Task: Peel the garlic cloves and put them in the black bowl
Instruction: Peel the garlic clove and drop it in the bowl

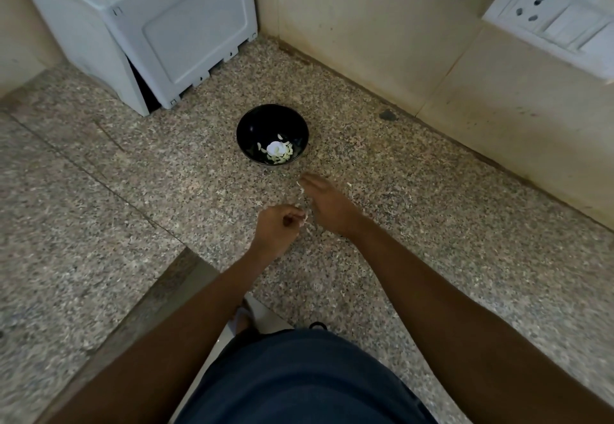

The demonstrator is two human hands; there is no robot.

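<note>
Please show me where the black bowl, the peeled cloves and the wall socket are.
bowl (252,124): head view, bare inner wall at upper left.
cloves (282,156): head view, middle of the pile in the bowl.
socket (531,8): head view, its white faceplate.

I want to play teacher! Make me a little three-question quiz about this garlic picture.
1. True or false: the black bowl already has peeled garlic cloves in it.
2. Which hand is nearer the bowl? A) left hand B) right hand
3. Fill in: the bowl stands on a speckled stone ____, near a white appliance.

Key
1. True: pale cloves lie at the bottom.
2. B: the right hand reaches forward just in front of the bowl, while the left, fingers curled, stays further back.
3. Counter.
</note>
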